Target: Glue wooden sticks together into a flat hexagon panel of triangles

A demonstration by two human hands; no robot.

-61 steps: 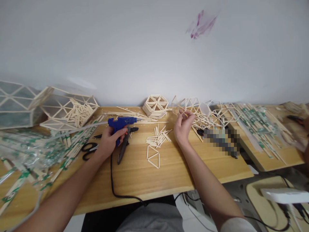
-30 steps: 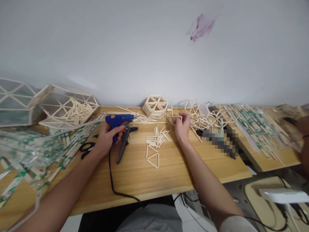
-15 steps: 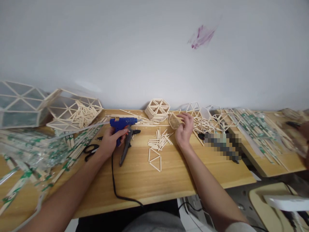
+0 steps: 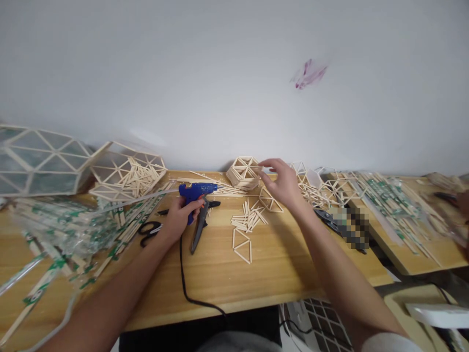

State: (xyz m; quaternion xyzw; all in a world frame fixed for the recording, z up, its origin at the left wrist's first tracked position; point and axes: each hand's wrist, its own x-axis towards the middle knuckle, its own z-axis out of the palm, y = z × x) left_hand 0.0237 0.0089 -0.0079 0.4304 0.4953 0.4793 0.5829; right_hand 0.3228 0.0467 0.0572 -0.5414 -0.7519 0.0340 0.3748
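My left hand (image 4: 178, 217) is wrapped around the handle of a blue hot glue gun (image 4: 198, 189), its nozzle pointing right. Below the gun, a dark-handled cutting tool (image 4: 200, 227) lies on the wood. My right hand (image 4: 282, 183) has thumb and index finger at the right edge of a stacked pile of hexagonal stick frames (image 4: 244, 172), pinching the topmost frame's edge. Under that hand stands a small stick frame (image 4: 270, 200). Short wooden sticks (image 4: 249, 217) lie in a loose heap, and in front of them sticks form a triangle pattern (image 4: 242, 246).
Green-marked packaged sticks (image 4: 66, 230) cover the left side beside black scissors (image 4: 149, 232). A large stick lattice (image 4: 128, 171) holds loose sticks. More frames (image 4: 330, 186) and dark pliers (image 4: 330, 222) lie at right. A power cord (image 4: 186, 293) crosses the table's front edge. Another person's hand (image 4: 463, 205) shows far right.
My right hand has moved up and left from beside the small frame to the hexagon pile, its fingers drawing together. My left hand still holds the glue gun. The view has shifted slightly.
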